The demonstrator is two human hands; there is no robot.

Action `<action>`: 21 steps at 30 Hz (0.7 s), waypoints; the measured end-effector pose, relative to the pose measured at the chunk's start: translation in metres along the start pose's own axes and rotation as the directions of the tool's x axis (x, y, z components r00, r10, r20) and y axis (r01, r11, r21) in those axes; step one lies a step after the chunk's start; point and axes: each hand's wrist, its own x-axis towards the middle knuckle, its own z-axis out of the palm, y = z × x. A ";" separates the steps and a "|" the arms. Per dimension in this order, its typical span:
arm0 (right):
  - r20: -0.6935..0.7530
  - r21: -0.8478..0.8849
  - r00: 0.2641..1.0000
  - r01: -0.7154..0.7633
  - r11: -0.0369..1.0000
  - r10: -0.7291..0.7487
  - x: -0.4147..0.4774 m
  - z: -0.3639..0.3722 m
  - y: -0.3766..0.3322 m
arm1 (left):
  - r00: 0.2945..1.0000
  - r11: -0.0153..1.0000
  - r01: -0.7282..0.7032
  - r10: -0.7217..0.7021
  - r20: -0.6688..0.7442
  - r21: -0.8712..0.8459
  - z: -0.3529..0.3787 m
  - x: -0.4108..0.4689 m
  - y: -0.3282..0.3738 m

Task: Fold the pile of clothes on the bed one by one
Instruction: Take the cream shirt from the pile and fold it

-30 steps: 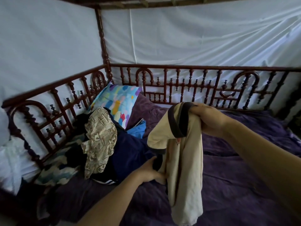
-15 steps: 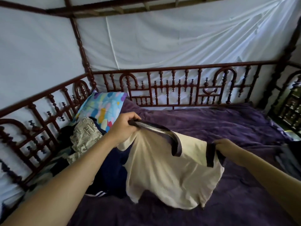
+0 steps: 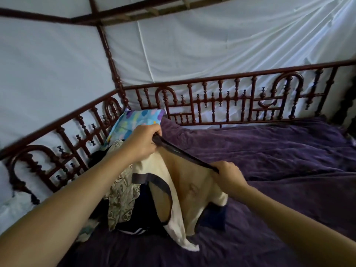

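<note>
Your left hand (image 3: 143,143) and right hand (image 3: 228,176) each pinch the cream shirt's (image 3: 192,191) dark trim, pulled taut between them. The shirt hangs over the clothes pile (image 3: 123,197), and the purple bedspread (image 3: 279,151) lies beyond your right hand.

a: so what's the bed (image 3: 269,155) actually like?

b: purple plush cover over the whole thing, kinda rumpled. dark red turned-wood railing (image 3: 238,75) runs along the back and the left side.

a: and what's lying on it?

b: pile of clothes (image 3: 140,214) heaped at the left, right up against the rail. beige patterned piece (image 3: 121,199) on top of dark navy stuff. colourful pillow (image 3: 134,120) sits in the far left corner, just behind the pile.
</note>
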 end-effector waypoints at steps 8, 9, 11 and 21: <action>0.319 0.210 0.944 0.016 0.978 -0.084 0.041 -0.011 -0.059 | 0.986 0.977 0.166 -0.169 0.010 0.136 0.014 0.022 -0.145; 0.341 0.231 0.936 0.004 0.973 -0.085 0.044 -0.010 -0.068 | 0.982 0.976 0.190 -0.190 -0.011 0.107 0.013 0.031 -0.160; 0.378 0.289 0.921 -0.025 0.957 -0.090 0.049 -0.009 -0.086 | 0.976 0.978 0.209 -0.208 -0.059 0.019 0.011 0.050 -0.185; 0.363 0.648 0.923 -0.350 0.676 0.129 0.036 -0.024 -0.069 | 0.959 0.974 -0.133 0.080 -0.271 -0.184 0.033 0.151 -0.169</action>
